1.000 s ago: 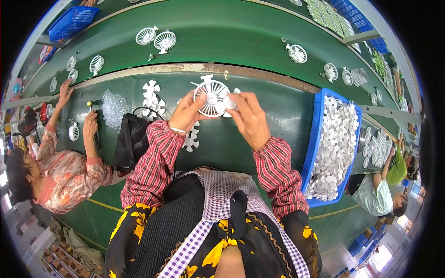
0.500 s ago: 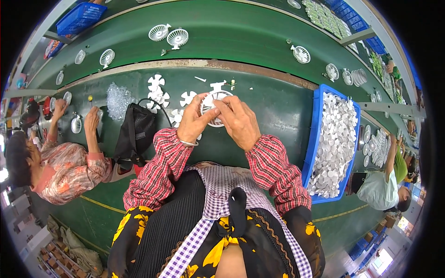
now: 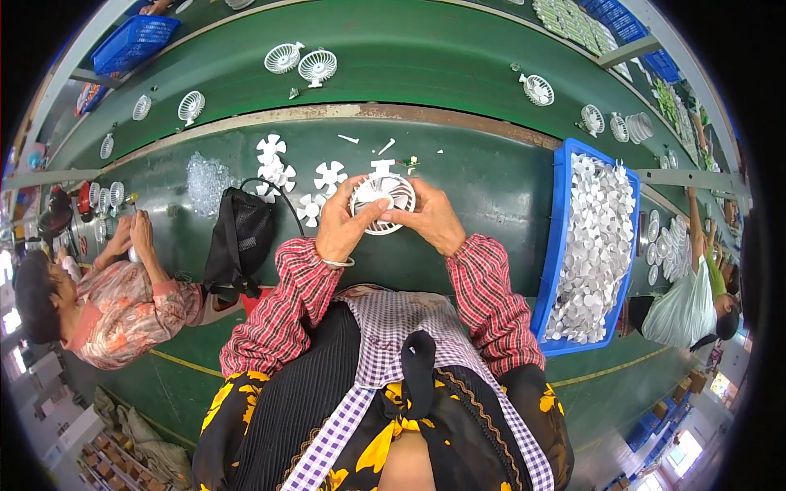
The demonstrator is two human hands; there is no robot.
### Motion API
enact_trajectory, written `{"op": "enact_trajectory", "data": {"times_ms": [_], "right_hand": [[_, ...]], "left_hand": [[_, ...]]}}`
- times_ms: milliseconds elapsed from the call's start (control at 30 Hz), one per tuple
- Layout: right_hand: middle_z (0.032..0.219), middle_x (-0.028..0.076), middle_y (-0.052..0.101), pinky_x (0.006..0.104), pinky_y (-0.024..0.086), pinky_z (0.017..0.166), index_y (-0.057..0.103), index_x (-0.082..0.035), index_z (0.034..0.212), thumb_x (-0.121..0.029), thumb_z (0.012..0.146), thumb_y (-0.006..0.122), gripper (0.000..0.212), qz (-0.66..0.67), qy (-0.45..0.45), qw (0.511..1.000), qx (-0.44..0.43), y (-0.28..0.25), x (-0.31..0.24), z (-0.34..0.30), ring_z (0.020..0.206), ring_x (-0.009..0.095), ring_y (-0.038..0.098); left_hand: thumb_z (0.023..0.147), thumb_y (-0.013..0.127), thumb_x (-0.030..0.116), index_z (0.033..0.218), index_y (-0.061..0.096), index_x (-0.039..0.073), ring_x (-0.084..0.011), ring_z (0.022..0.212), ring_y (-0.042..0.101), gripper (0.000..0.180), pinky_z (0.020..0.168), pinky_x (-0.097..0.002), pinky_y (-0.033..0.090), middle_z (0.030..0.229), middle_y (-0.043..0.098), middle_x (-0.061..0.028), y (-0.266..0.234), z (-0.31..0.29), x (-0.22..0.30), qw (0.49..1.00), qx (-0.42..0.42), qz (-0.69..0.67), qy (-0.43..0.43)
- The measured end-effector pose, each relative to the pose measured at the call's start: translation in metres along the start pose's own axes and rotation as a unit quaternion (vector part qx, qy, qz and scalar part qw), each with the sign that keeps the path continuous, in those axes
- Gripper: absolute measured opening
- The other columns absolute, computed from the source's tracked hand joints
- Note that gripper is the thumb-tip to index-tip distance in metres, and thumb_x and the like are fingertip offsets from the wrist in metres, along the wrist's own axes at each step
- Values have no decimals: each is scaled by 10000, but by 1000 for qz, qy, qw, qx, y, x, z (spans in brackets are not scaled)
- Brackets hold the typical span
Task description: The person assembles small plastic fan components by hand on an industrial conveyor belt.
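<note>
A green belt (image 3: 426, 61) runs along the far side of the table (image 3: 499, 192), where a blue bin (image 3: 560, 221) heaped with white pieces (image 3: 594, 245) stands to the right. To the left lie a black bag (image 3: 246, 221) and a pile of clear bits (image 3: 208, 184). In the middle, just above the table's near part, both hands hold a white cage (image 3: 382, 231): the left hand (image 3: 337, 227) and right hand (image 3: 435, 221) curl round its sides, thumbs meeting over the front, where a blade (image 3: 399, 196) shows inside the ring. The step in hand looks like seating that blade; the next move calls for steady thumb pressure near the hub, with the rim held level. Loose blades (image 3: 331, 174) lie beside the left hand, and small pins (image 3: 386, 146) beyond the cage.
</note>
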State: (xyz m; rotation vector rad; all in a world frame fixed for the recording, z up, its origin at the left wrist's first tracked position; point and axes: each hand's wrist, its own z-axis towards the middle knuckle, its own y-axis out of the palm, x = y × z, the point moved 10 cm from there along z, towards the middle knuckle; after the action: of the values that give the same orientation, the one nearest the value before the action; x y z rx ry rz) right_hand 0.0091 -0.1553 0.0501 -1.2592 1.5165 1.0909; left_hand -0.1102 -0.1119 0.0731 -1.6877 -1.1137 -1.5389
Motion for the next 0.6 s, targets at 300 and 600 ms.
{"op": "enact_trajectory", "data": {"times_ms": [300,600], "right_hand": [[944,74,623,261,491,745,536,33,1068,-47,729,715,392,122,36,991,38,-6,0,5,852,122,590],[864,45,627,262,478,725,577,19,983,-43,712,712,309,115,39,989,89,-45,46,67,795,90,572]], "left_hand": [[803,655,100,1081,521,-33,-97,745,590,336,608,-221,491,870,633,-94,6,14,1,999,29,-4,-39],[767,684,187,996,568,11,-154,778,596,312,695,-294,482,838,641,-124,1,98,-50,987,19,155,-48]]}}
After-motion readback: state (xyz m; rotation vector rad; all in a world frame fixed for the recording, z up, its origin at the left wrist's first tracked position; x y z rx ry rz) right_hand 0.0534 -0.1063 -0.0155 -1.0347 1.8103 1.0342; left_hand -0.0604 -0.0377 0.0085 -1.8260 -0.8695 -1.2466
